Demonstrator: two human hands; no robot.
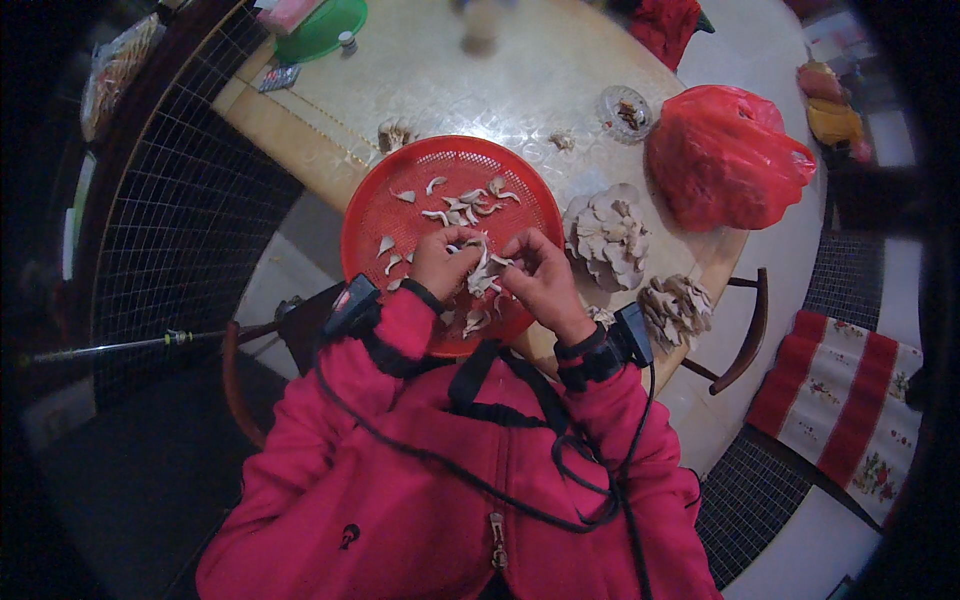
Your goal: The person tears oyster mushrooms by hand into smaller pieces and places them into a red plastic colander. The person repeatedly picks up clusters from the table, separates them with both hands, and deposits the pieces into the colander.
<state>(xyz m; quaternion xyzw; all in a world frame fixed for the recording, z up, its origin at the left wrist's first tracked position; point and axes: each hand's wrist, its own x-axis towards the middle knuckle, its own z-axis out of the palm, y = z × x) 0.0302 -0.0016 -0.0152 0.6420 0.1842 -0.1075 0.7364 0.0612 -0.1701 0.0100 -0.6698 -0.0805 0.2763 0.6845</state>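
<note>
Both hands are over a round red plastic basket [375,195] with a perforated bottom. My left hand [444,262] pinches a pale mushroom piece [480,279] between thumb and fingers. From the other side, my right hand [541,276] grips a strip of mushroom [501,260] at its fingertips; whether the two pieces are still joined I cannot tell. Torn mushroom strips [469,206] lie scattered in the basket. Right of it, on the table, sits a large oyster mushroom cluster [609,236], with a darker cluster [676,309] nearer the table's edge.
A full red plastic bag [724,161] stands at the right beside a glass ashtray [627,114]. Mushroom scraps [561,139] and a mushroom stump [395,135] lie behind the basket on the table [525,67]. A green basin [322,34], small bottle [347,41] and blister pack [279,78] are far left.
</note>
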